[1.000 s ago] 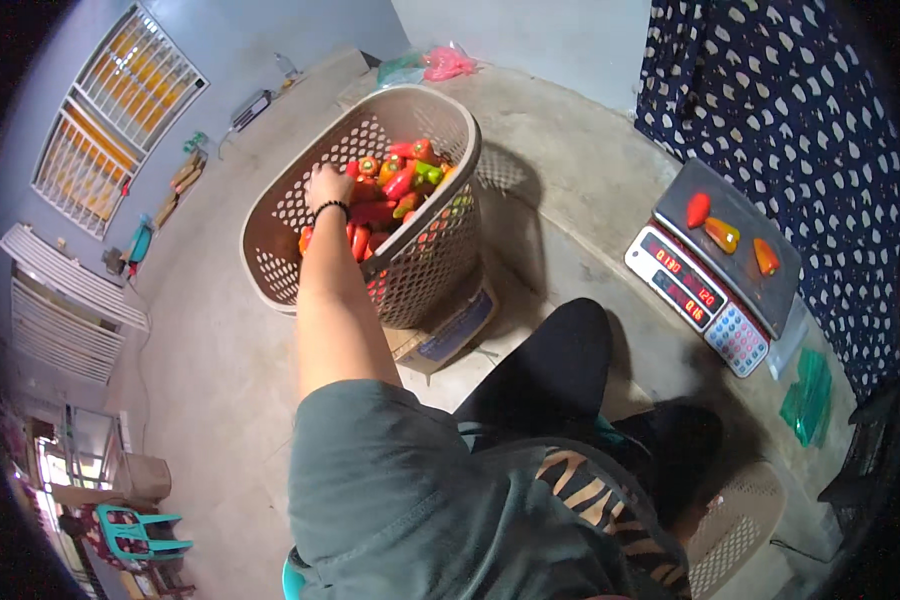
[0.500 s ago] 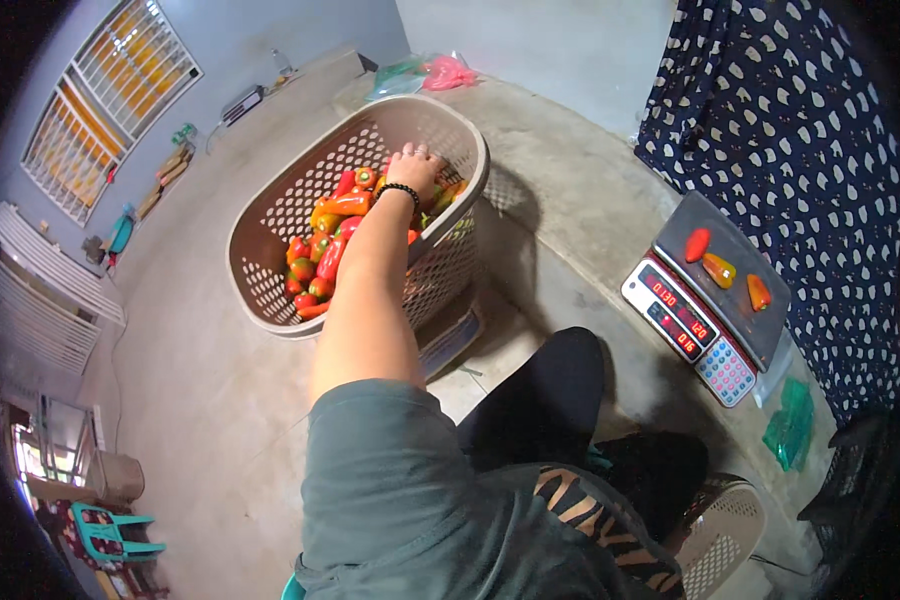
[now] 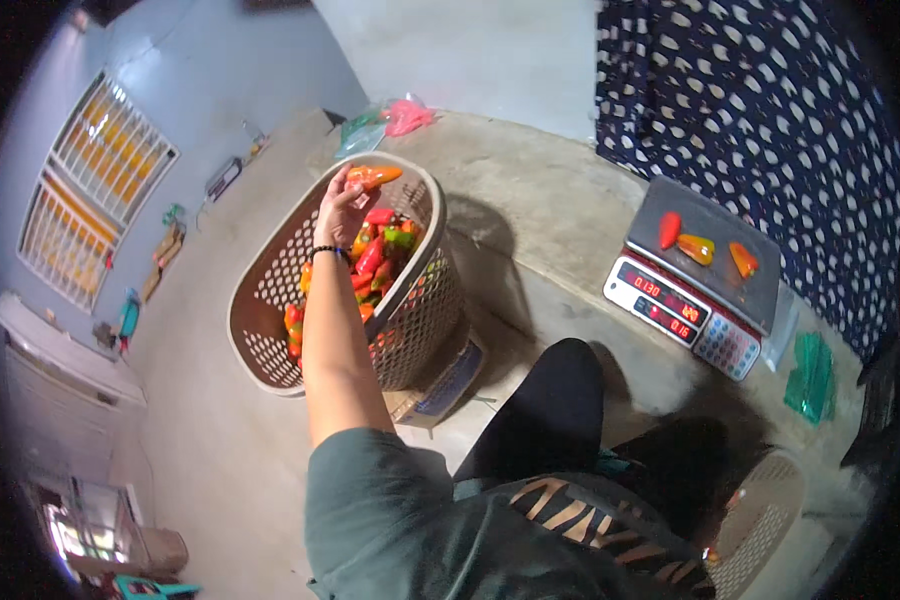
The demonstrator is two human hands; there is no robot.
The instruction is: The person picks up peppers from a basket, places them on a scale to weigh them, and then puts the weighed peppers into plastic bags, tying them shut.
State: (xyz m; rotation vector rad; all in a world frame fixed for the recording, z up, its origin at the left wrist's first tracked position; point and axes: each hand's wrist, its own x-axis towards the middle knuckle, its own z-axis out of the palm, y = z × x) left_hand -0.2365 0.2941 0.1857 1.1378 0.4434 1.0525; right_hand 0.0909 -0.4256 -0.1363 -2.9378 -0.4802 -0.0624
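My left hand (image 3: pixel 338 215), with a dark beaded bracelet at its wrist, is closed around an orange bell pepper (image 3: pixel 376 177) over the far end of a tall brown basket (image 3: pixel 425 325). Below it, a heap of red, orange and green peppers (image 3: pixel 368 258) fills the lower part of that basket. To the right stands a digital scale (image 3: pixel 660 303) with lit red figures. On its dark plate lie a red pepper (image 3: pixel 671 230), a yellow-orange pepper (image 3: pixel 696 249) and an orange pepper (image 3: pixel 743 260), apart from my hand. My right hand is out of view.
The basket rests on a low box (image 3: pixel 450 385). Beside the scale lies a green plastic bag (image 3: pixel 810 378); a pink bag (image 3: pixel 408 117) is on the far ledge. A second basket (image 3: pixel 770 520) stands at lower right. A patterned dark curtain (image 3: pixel 750 120) hangs behind the scale.
My left hand has lifted up from the peppers in the basket and now holds an orange bell pepper above them. The whole view has shifted somewhat. The peppers on the scale stay as they were.
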